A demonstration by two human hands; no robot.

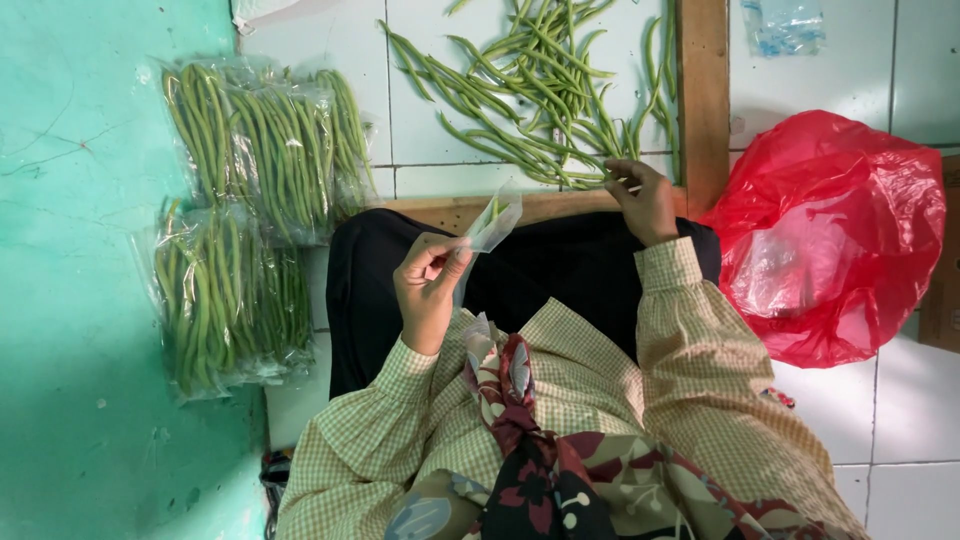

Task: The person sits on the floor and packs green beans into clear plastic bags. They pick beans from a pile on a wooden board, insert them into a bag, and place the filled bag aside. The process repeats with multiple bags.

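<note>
Pinching empty clear bag (492,222) in left hand (428,290); right hand (645,200) gathering loose beans (540,90); two packed bags (255,150) beside left fingers.

left hand (430,290) raised at centre frame, wrist bent, fingers curled toward 1 o'clock, thumb and fingertips pinched shut. left forearm in checked sleeve running down to 7 o'clock, elbow bent near lower left. right hand (645,200) reaching out toward 12 o'clock, palm down, fingers (622,180) curled and pointing to 10 o'clock, closed in a loose grasp. right forearm in same checked sleeve, cuff at wrist, extending down to 5 o'clock. hands well apart, right further forward than left.
</note>
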